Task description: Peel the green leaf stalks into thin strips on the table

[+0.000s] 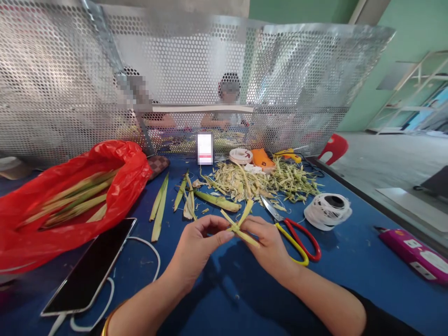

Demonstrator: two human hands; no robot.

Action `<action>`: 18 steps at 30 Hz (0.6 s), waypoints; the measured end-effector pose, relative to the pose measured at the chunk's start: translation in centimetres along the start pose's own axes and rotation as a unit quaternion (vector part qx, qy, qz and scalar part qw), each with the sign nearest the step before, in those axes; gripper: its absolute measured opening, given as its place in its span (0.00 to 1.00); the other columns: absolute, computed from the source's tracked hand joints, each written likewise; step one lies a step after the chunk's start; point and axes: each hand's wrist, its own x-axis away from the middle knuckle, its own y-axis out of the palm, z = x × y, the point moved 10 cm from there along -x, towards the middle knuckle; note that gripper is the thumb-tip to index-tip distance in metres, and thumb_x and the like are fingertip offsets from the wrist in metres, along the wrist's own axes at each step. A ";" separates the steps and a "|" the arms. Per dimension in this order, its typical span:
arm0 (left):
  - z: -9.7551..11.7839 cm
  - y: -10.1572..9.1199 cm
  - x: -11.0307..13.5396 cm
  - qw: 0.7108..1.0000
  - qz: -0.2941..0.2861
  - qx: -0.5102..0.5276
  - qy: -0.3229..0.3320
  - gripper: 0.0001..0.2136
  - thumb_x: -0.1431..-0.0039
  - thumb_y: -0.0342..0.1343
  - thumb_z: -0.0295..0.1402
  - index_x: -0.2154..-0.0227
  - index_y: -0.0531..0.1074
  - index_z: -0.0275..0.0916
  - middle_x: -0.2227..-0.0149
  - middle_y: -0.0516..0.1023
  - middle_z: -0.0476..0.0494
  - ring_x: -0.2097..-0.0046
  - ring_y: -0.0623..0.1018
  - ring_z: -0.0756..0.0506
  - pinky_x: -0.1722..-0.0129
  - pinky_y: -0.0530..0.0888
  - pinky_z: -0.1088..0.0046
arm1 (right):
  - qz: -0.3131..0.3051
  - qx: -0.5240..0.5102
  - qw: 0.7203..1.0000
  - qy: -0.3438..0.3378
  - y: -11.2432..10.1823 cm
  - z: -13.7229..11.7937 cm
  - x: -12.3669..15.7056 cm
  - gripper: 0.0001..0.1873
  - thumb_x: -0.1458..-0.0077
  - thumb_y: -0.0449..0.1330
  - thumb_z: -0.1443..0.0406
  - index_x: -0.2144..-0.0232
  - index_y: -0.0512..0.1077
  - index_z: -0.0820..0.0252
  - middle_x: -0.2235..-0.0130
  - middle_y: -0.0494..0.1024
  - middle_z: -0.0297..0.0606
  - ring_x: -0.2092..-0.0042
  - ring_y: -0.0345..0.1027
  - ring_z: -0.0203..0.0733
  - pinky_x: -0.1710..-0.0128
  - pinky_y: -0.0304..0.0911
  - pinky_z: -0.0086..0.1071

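Yellow-green leaf strips [239, 227] are lying crossed between both grips, left hand [200, 245] and right hand [269, 246] clamping them together (long axes running diagonally), both equally near.

green wall [413, 28], perforated metal screen [70, 93], grey floor [385, 158]

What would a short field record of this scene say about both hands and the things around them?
left hand: pinching crossed leaf strips
right hand: pinching the same strips
right of hands: scissors, spool of white string
left of hands: phone, red bag of leaves
behind: pile of trimmings
surface: blue table
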 end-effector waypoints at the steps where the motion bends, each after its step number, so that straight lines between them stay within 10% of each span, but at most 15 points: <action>1: 0.1 -0.3 0.0 1.000 0.013 -0.013 0.009 0.10 0.60 0.66 0.35 0.72 0.76 0.37 0.72 0.75 0.49 0.69 0.71 0.49 0.69 0.66 0.76 | 0.003 0.002 1.000 0.001 -0.1 0.0 0.0 0.09 0.42 0.55 0.64 0.72 0.74 0.57 0.69 0.76 0.37 0.65 0.69 0.41 0.63 0.62 0.32; 18: -1.0 0.8 -0.1 0.998 -0.040 0.026 -0.047 0.10 0.54 0.62 0.39 0.74 0.74 0.36 0.76 0.76 0.48 0.75 0.71 0.51 0.73 0.65 0.76 | 0.020 -0.037 0.998 0.037 -0.6 0.6 0.0 0.13 0.43 0.56 0.61 0.77 0.71 0.59 0.73 0.72 0.36 0.70 0.65 0.37 0.67 0.61 0.30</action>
